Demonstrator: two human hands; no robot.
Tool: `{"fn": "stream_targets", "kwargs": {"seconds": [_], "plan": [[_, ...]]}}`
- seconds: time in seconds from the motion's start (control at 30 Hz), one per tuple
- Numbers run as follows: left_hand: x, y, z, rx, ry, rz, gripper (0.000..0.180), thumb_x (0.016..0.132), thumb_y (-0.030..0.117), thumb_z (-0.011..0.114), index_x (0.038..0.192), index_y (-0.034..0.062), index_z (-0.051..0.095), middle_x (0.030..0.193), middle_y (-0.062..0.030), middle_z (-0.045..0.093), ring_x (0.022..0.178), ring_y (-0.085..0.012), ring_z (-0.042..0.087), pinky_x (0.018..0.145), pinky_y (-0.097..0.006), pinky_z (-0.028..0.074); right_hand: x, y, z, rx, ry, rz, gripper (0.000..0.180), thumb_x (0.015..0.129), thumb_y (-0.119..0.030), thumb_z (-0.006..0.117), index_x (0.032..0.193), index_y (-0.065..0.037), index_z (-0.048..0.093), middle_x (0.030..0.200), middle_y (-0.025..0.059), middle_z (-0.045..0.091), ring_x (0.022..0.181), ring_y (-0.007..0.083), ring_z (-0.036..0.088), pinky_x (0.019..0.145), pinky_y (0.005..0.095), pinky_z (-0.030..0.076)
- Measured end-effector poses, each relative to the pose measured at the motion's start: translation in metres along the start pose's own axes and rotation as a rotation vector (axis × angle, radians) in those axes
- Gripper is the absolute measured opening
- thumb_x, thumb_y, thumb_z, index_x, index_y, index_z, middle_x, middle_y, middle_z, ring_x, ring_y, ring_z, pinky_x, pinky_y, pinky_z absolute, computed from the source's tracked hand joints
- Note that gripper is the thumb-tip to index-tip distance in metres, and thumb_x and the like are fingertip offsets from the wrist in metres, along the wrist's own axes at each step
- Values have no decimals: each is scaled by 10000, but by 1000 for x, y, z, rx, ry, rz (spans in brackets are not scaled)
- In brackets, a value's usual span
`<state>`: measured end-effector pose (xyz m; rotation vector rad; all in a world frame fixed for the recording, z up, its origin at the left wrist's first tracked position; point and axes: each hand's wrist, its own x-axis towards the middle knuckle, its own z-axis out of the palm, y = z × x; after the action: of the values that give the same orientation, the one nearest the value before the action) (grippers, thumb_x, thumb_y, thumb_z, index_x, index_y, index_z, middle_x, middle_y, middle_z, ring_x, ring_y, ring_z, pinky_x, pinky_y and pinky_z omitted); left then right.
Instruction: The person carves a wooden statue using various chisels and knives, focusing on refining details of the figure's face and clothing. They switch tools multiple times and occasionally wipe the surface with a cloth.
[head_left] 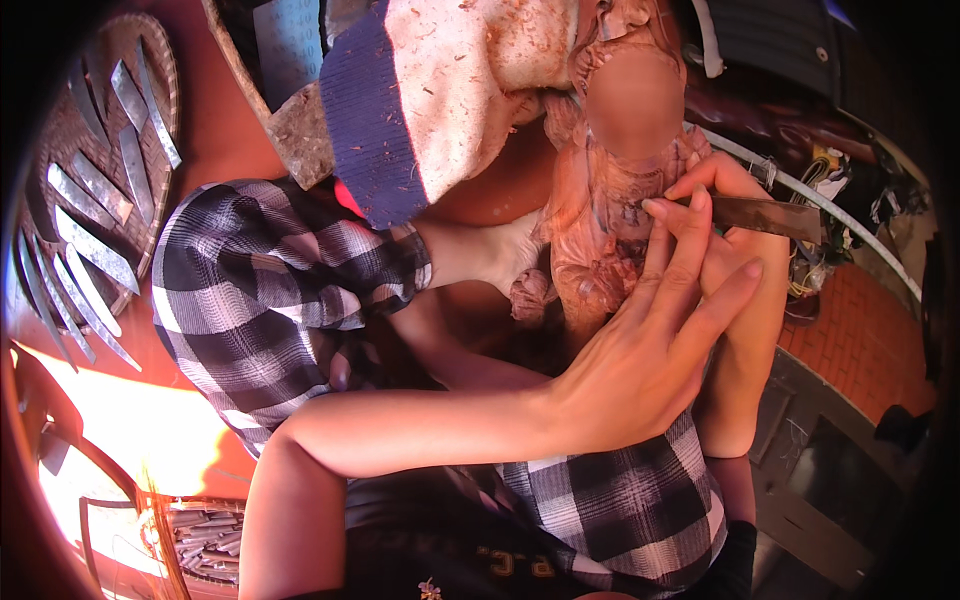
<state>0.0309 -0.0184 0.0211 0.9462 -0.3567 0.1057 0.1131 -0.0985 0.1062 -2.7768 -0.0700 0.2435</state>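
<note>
A carved reddish wooden figure (590, 230), its upper part blurred, stands upright before me. My right hand (735, 195) is closed around a flat steel carving chisel (775, 217), whose broad end sticks out to the right. Its working end is hidden behind fingers near the carving. My left hand (645, 335) reaches across from the lower left, its fingers stretched and apart. The fingertips lie close to the figure and the near part of the chisel; whether they press on it I cannot make out. My bare foot (505, 250) rests against the figure's left side.
Flat steel blades (95, 250) lie in a round woven basket (165, 60) at left. Another basket with several short rods (205, 540) stands lower left. Chip-strewn white cloth with a navy band (460, 80) lies behind. A white cable (850, 205) curves along the right.
</note>
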Motion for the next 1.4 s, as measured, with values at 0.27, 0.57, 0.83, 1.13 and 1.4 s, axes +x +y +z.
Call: {"fn": "stream_targets", "kwargs": {"seconds": [0.27,0.57,0.83,1.13,1.4], "plan": [[2,1,4,-18,2,-5,849,800,-54,599,1570,66,260,1589,-427,36,1406,-700,124,1102,-611,359,-2,-2,0,96,-9,97,176,798,59,721,813,1,555,727,26,519,684,104,495,601,255,414],[4,7,-4,-33,-7,-28,772,796,-49,607,1512,40,332,1565,-460,38,1402,-704,132,1118,-616,341,-7,6,8,69,90,25,158,864,30,696,820,-5,548,715,-19,516,685,67,493,566,235,402],[4,7,-7,-30,-24,-49,743,783,-47,617,1478,33,369,1573,-447,44,1407,-694,142,1094,-607,382,-13,7,8,119,101,169,173,910,46,677,844,-35,540,815,2,545,831,62,523,875,241,522],[6,9,-8,2,-30,-47,739,779,-41,617,1475,34,380,1566,-460,39,1403,-697,147,1094,-607,382,-12,0,10,109,114,192,171,917,38,672,844,-22,529,830,-1,541,843,64,525,933,258,493],[3,4,-7,2,-29,-48,709,782,-34,624,1451,23,395,1571,-451,46,1392,-707,157,1094,-608,382,-14,5,11,204,130,184,189,918,29,688,837,-26,526,822,2,540,910,79,540,960,262,488]]}}
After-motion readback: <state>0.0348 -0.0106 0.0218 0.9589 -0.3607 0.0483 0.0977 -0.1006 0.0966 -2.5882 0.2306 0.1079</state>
